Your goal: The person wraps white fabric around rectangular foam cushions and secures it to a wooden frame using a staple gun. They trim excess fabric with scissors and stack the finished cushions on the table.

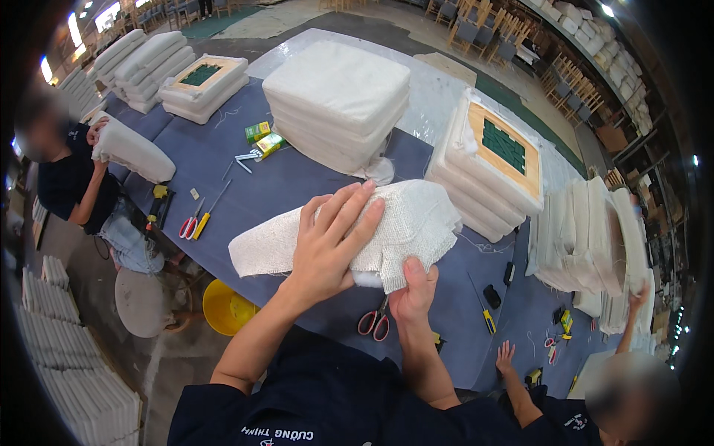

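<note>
A seat cushion [416, 212] in coarse white woven fabric is tilted up in front of me above the blue-covered table. My left hand [335, 234] lies across its fabric with the fingers stretched out flat. At the near right corner, my right hand [415, 291] grips the cushion, thumb on the fabric's edge and the other fingers hidden beneath. A bit of white padding [367, 279] shows under the loose fabric edge between my hands. Red-handled scissors [374, 325] lie on the table just below the cushion.
Stacked white cushions [335, 97] stand behind, and more with wooden bases [487, 163] to the right. Scissors [190, 225], a yellow screwdriver [201, 225] and small boxes [266, 141] lie on the left. A yellow bucket [216, 308] stands below the table edge. People work on both sides.
</note>
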`<state>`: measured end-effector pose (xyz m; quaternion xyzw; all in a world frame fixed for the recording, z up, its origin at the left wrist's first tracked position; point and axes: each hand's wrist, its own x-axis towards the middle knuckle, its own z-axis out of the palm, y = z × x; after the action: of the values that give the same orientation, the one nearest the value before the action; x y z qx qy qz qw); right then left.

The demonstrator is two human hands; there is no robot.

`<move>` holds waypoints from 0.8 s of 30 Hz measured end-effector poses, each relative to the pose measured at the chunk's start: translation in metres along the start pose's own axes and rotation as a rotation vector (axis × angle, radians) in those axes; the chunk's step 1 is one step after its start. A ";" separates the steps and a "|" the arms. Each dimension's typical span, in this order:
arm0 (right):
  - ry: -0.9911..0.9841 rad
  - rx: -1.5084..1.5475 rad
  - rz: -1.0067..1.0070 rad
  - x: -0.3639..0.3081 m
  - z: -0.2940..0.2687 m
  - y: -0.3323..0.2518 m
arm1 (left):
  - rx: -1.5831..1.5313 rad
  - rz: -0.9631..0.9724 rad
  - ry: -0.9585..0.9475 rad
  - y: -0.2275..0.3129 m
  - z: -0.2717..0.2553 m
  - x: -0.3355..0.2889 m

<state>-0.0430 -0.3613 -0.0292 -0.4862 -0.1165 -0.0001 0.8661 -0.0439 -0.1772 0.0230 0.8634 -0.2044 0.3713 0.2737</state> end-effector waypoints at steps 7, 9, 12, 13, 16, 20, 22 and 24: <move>0.103 0.043 0.037 -0.003 0.003 -0.013 | 0.096 0.088 0.026 0.002 0.014 -0.011; 0.152 0.028 0.085 0.000 0.015 -0.034 | 0.086 0.070 0.023 0.009 0.016 -0.015; 0.162 0.012 0.108 -0.002 0.012 -0.035 | 0.025 0.016 -0.019 0.020 0.010 -0.013; 0.154 0.009 0.108 -0.002 0.007 -0.031 | -0.024 -0.018 -0.062 0.026 -0.001 -0.008; 0.094 -0.008 0.095 -0.001 -0.013 -0.028 | -0.252 -0.042 -0.255 0.028 -0.034 0.011; 0.083 0.052 0.105 0.002 -0.024 -0.024 | -0.683 -0.228 -0.343 -0.010 -0.033 0.030; 0.059 0.071 0.139 0.002 -0.021 -0.025 | -0.662 -0.137 -0.368 -0.018 -0.026 0.050; 0.044 0.077 0.150 0.000 -0.010 -0.025 | -0.631 -0.001 -0.419 -0.030 -0.011 0.060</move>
<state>-0.0439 -0.3831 -0.0127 -0.4599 -0.0604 0.0586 0.8840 0.0049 -0.1563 0.0651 0.7938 -0.3600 0.1052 0.4787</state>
